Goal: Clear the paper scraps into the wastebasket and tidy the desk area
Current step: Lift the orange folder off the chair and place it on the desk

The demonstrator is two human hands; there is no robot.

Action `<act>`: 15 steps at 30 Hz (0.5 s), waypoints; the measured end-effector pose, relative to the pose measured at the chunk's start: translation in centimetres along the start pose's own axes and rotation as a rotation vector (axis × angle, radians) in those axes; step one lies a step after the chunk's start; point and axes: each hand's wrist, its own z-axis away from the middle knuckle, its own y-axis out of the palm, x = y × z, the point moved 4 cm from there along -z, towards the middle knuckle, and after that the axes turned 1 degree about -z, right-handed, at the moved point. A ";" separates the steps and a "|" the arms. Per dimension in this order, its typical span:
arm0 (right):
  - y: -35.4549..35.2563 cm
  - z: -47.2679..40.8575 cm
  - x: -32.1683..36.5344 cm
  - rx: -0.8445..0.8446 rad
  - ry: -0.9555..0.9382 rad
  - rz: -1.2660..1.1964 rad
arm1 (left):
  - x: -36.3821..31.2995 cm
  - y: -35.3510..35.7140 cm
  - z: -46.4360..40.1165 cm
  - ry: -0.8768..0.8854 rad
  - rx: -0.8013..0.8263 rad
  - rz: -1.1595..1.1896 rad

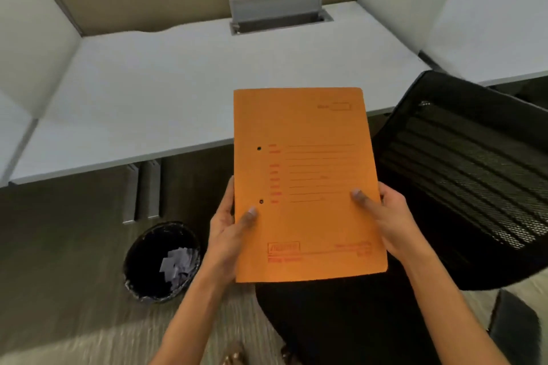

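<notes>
Orange folder (305, 184) held flat in mid-air over the front edge of the pale desk (148, 92), printed cover facing up, two punch holes near its left margin. Left hand (228, 234) pinching the lower left edge, thumb on top of the cover and fingers hidden beneath; right hand (388, 222) doing the same on the lower right edge, thumb laid across the cover. Down on the floor, to the left, the black-lined wastebasket (161, 261) with pale paper scraps (178, 264) already heaped inside. No scraps to be seen on the visible desk surface, so probably only tidying left. Black mesh chair (462, 175) just to the right, swung away from the desk. As for handling: most likely thin card, light, fairly stiff along its spine yet prone to sag or fan open at the free edge when gripped by one corner alone. Smooth-looking surface, so a light pinch may slip. Best taken by both long edges as now, or by the spine side near the punch holes, and laid down flat on the desk rather than dropped. Contents, if any, not visible.
</notes>
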 end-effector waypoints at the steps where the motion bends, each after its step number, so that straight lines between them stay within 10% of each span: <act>1: 0.6 0.2 1.1 0.015 -0.016 -0.008 | -1.2 0.2 0.5 0.016 -0.016 0.001; 15: 6.1 4.4 10.9 0.179 -0.136 -0.015 | -11.1 0.6 7.4 0.149 -0.146 -0.042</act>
